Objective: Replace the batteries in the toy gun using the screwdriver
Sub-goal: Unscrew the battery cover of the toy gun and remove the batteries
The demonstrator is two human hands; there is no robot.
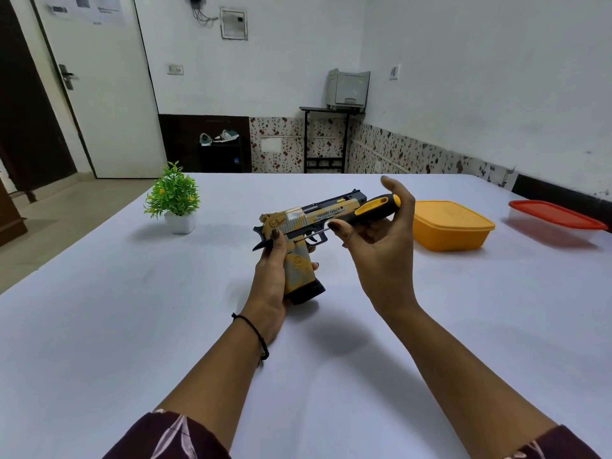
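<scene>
A yellow, grey and black toy gun (299, 223) is held above the white table, barrel pointing right and away. My left hand (270, 276) grips its handle from the left, thumb up along the back of the grip. My right hand (381, 233) holds a screwdriver (367, 210) with a black and yellow handle. Its thin metal shaft slants down to the left, and the tip touches the gun's side near the trigger. No batteries are visible.
A small green plant in a white pot (175, 200) stands at the left of the table (132, 326). A yellow lidded container (452, 225) and a clear box with a red lid (558, 220) sit at the right.
</scene>
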